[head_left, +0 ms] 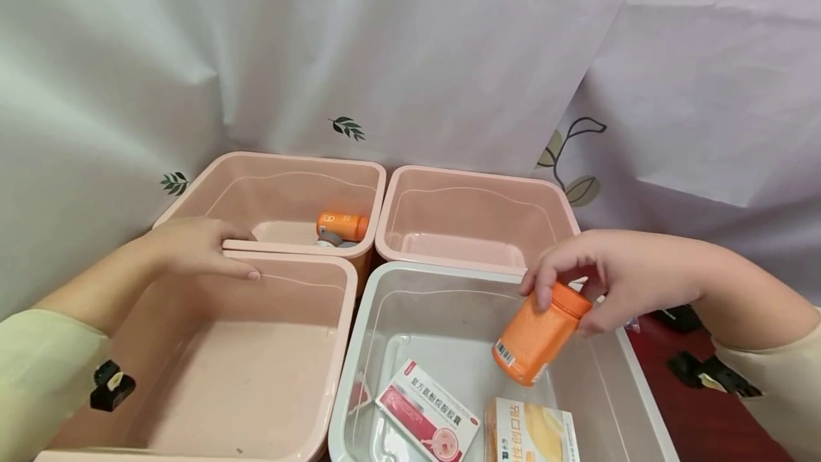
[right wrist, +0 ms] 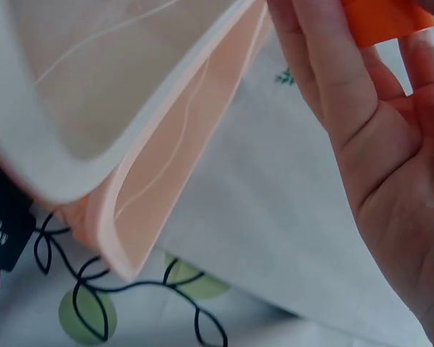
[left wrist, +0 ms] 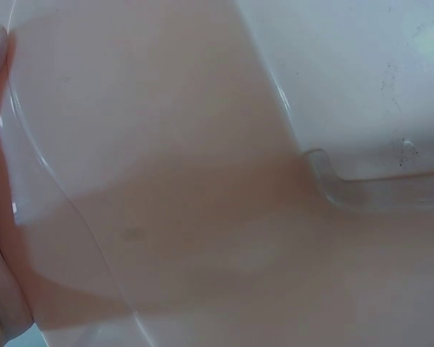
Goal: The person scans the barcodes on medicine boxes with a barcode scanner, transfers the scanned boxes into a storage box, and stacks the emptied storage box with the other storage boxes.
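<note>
In the head view my right hand (head_left: 631,276) pinches an orange bottle (head_left: 535,337) by its capped upper end. The bottle tilts over the grey bin (head_left: 368,305), its base toward the lower left, with a barcode label near the bottom. In the right wrist view only an orange piece of it (right wrist: 387,20) shows beside the fingers. Below lie a white and pink medicine box (head_left: 428,412) and a white and yellow bandage box (head_left: 535,433). At the left, my left hand (head_left: 192,244) rests on the rims between two pink bins, its thumb over the front pink bin (head_left: 349,305).
In the back left pink bin (head_left: 282,157), another orange bottle (head_left: 342,225) lies beside a small grey and white item. A second pink bin (head_left: 481,175) stands at the back right. Printed white cloth (head_left: 449,77) hangs behind the bins; a dark red surface (head_left: 699,405) shows at right.
</note>
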The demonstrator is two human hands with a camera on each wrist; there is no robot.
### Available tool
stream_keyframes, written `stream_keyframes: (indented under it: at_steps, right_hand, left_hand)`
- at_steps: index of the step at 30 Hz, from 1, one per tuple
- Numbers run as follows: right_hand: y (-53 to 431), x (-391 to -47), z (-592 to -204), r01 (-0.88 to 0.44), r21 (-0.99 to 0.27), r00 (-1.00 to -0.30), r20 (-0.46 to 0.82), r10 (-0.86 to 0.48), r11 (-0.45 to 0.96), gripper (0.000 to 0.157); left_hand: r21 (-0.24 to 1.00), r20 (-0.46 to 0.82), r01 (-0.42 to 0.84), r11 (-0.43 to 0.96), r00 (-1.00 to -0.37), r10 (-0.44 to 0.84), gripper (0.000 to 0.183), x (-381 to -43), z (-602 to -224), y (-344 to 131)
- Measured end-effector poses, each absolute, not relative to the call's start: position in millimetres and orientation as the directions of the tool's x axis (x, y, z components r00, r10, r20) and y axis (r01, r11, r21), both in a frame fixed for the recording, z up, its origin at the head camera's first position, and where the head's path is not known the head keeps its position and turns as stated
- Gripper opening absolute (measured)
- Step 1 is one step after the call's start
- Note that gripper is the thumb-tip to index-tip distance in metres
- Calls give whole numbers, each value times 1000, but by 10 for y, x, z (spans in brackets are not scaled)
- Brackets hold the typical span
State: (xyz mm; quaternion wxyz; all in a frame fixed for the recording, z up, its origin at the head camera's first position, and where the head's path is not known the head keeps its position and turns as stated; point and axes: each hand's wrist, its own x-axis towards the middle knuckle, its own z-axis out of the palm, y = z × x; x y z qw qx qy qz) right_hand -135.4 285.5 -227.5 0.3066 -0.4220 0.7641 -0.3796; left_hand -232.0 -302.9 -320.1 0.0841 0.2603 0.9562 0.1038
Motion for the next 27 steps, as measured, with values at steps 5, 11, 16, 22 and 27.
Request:
stream_keyframes:
  at_steps: [5, 11, 16, 22, 27]
  right_hand:
    - [3079, -1344, -2294, -485, -812, -496, -52, -866, 326, 57]
    - [3380, -1337, -2282, -589, -731, -542, 41, -839, 345, 60]
    - [3629, -1323, -2256, -576, -727, -579, 41, -814, 374, 58]
    - [3926, -1280, -2269, -481, -721, -715, -7, -700, 498, 55]
    - [4202, -1230, -2279, -306, -583, -932, 22, -362, 753, 47]
  left_hand:
    - [249, -106, 481, 841, -850, 517, 52, -2309, -3231, -3047]
    - [262, -105, 472, 842, -853, 511, 53, -2285, -3249, -3029]
    - [262, -101, 465, 846, -858, 504, 55, -2288, -3251, -3013]
    - [258, -112, 465, 847, -856, 504, 54, -2284, -3256, -3022]
    - [258, -114, 462, 848, -858, 502, 54, -2270, -3270, -3018]
